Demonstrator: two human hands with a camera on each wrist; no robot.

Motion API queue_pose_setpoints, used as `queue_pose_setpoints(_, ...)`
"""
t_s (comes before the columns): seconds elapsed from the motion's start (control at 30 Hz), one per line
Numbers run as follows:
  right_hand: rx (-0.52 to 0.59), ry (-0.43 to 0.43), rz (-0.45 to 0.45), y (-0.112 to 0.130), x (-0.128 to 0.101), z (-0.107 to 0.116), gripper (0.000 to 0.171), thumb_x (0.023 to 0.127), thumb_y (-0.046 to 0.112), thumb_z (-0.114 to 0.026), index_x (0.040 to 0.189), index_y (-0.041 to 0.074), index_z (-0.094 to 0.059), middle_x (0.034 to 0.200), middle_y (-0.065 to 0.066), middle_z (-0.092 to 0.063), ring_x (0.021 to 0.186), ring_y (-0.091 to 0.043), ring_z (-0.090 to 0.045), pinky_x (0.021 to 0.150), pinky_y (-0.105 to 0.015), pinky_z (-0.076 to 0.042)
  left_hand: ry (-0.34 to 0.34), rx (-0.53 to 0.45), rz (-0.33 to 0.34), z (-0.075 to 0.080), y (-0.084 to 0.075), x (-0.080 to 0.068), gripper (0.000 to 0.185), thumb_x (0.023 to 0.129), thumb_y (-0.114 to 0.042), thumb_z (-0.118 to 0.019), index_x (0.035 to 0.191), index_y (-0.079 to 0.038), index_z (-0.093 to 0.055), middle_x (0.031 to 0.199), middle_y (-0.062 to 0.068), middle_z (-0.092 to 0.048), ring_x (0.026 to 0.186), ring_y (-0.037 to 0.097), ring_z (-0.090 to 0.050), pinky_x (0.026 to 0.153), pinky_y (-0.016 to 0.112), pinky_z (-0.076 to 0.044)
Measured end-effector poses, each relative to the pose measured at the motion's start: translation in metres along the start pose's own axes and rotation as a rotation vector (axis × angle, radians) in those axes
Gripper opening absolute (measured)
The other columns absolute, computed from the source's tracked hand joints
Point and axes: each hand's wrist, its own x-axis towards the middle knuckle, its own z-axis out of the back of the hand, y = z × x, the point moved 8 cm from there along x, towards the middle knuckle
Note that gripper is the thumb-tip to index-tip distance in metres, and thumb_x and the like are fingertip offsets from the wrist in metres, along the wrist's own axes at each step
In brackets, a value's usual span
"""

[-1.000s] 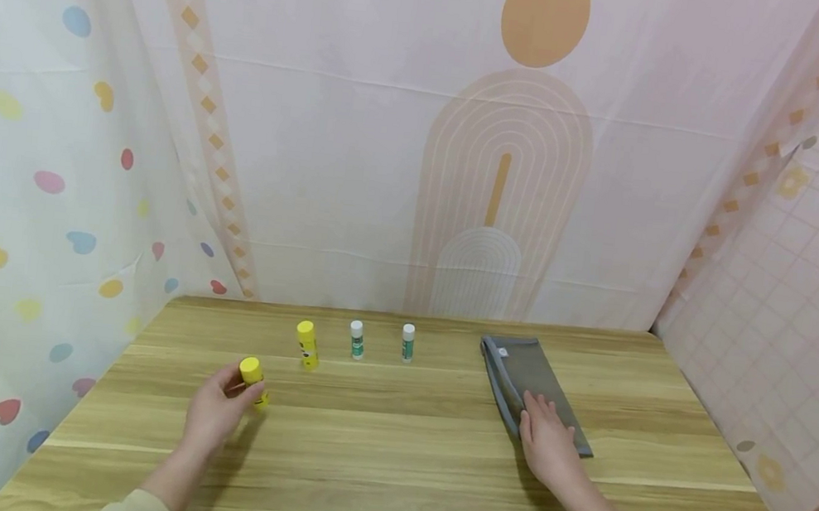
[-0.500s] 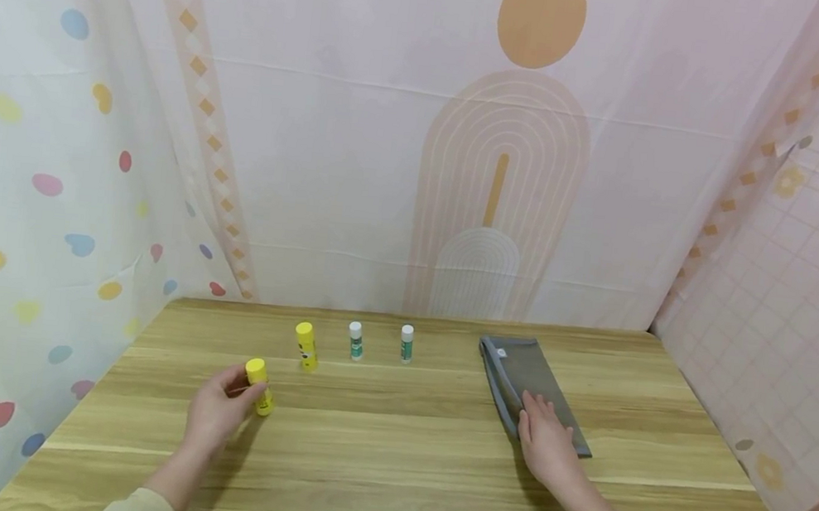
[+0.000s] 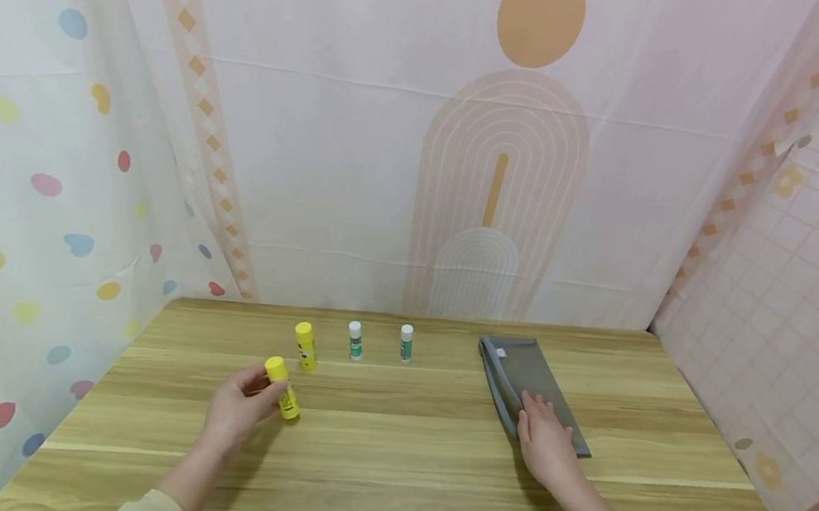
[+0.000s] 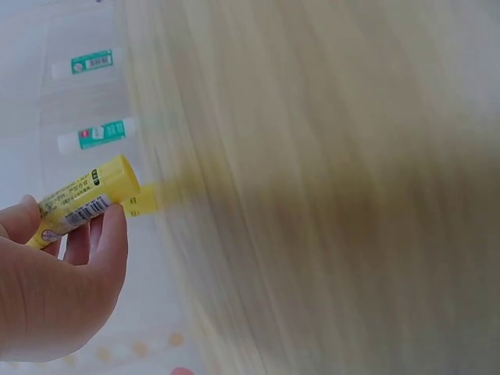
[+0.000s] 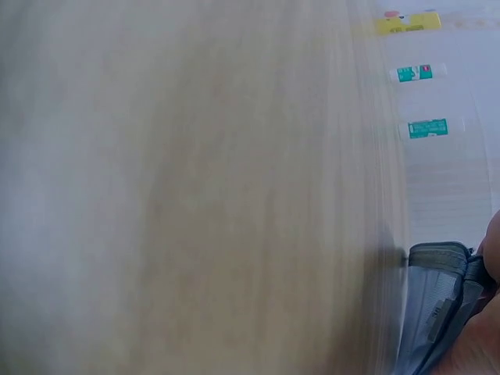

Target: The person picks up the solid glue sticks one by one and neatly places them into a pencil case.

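Note:
My left hand pinches a yellow glue stick between thumb and fingers, tilted with its cap up and to the left. In the left wrist view the held glue stick shows a barcode on its side. Just behind it stands another yellow glue stick on the wooden table. My right hand rests on a flat grey pouch, fingers stretched over its top and thumb by its edge. The right wrist view shows the grey trim of the pouch beside the thumb.
Two smaller white and green glue sticks, a left one and a right one, stand upright near the back of the table. Behind the table hangs a printed curtain; patterned curtains also flank both sides.
The left hand has moved right with the yellow glue stick, which now leans more. The right hand stays in place on the pouch.

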Motion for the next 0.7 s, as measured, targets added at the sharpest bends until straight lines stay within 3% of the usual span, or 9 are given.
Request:
queue_pose_setpoints(0.13,-0.004,-0.003,0.001,0.0,0.0,0.0,0.042,0.106,0.011,-0.037,0.14,-0.013,-0.043,0.142,-0.037,-0.039,0.131,-0.057,-0.033,0.095,-0.082,-0.021,0.021,-0.075,0.019,-0.008,-0.001,-0.001,0.051,0.096,-0.008,-0.066,0.137,0.013,-0.046,0.116,0.019,-0.057,0.091,0.009,-0.061,0.083,0.033,-0.058)
queue_pose_setpoints(0.37,-0.006,-0.012,-0.003,0.001,-0.001,0.002,0.041,0.105,0.009,-0.038,0.139,-0.013,-0.044,0.141,-0.038,-0.041,0.131,-0.057,-0.034,0.095,-0.083,-0.022,0.099,-0.313,0.137,-0.026,0.006,-0.006,0.052,0.099,-0.01,-0.061,0.142,0.009,-0.04,0.103,0.004,-0.06,0.09,0.016,-0.066,0.086,0.036,-0.057)
queue_pose_setpoints(0.7,0.008,-0.003,-0.003,0.002,0.0,0.001,0.041,0.106,0.01,-0.038,0.14,-0.013,-0.043,0.142,-0.037,-0.04,0.132,-0.057,-0.033,0.095,-0.083,-0.021,0.138,-0.305,0.154,-0.053,0.008,-0.011,0.043,0.099,-0.014,-0.063,0.133,0.009,-0.05,0.102,0.008,-0.064,0.091,0.021,-0.067,0.083,0.04,-0.059)
